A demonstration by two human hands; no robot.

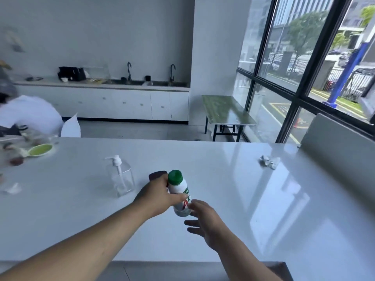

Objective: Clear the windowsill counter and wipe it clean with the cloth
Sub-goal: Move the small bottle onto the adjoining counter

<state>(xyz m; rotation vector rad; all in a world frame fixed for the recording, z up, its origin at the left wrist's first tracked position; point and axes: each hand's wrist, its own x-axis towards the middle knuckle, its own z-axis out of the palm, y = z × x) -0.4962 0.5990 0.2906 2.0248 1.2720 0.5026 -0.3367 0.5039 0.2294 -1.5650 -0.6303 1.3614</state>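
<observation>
Far left, blurry: someone in a white top (28, 113) leaning over the counter edge, w/ a green lid or dish (40, 150) lying near some smeared-out clutter, can't make out what exactly. Crumpled clear wrapper (12, 188) sitting at the left edge too.

Moving right: clear pump bottle (120, 177) standing upright on the white counter (223, 159), looking mostly empty, just beside the left hand but not touching.

Middle: left hand (157, 196) wrapping around a white bottle w/ green cap (179, 191), thumb across the label, fingers curled behind it, so closed on it. Bottle tilting a bit, cap pointing away, being held just over the counter or resting on it, can't tell which. Dark flat thing (157, 175) peeking out behind the left hand, prob a sponge or cloth but not sure.

Right hand (205, 222) hovering right next to the bottle's base, fingers spread and loosely open, fingertips about touching the bottom of it, not gripping anything.

Further right: crumpled wad of paper/foil (268, 161) lying alone on the counter, well apart from the hands, near the grey ledge (334, 142) under the window (304, 57). Rest of the counter on that side just reflecting the glass.
</observation>
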